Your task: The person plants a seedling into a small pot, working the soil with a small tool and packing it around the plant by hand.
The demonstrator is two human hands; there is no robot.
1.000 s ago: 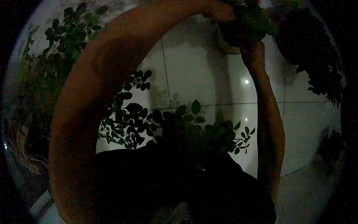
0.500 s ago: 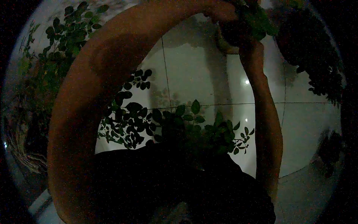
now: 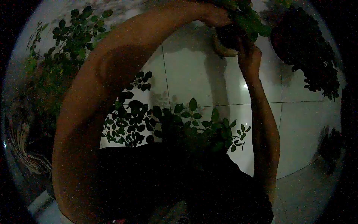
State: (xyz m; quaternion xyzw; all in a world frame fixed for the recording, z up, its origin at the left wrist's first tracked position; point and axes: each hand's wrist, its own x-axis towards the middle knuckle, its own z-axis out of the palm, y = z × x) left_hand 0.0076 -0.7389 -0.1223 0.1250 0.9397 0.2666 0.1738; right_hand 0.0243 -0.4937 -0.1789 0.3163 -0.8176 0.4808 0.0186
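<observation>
Dim light covers everything. At the top, my left hand (image 3: 216,16) reaches in to broad green leaves (image 3: 253,24), its fingers hidden behind them and in shadow. Below it is a dark rounded mass (image 3: 226,36), with a pale curved rim (image 3: 223,51) along its lower edge. My right hand (image 3: 250,59) comes up from below right, wrist bent, its fingers drawn together against the right side of that dark mass. What the right fingers grip I cannot tell.
A leafy plant (image 3: 197,125) stands close in front of my body, between my arms. Another leafy plant (image 3: 72,35) is at upper left, above a gnarled trunk (image 3: 24,145). Dark dense foliage (image 3: 305,48) fills the upper right. Pale glossy floor tiles (image 3: 186,71) lie beneath.
The view has shifted slightly. Both hands sit a little further left in it, and the right hand is slightly lower, still at the dark mass under the leaves.
</observation>
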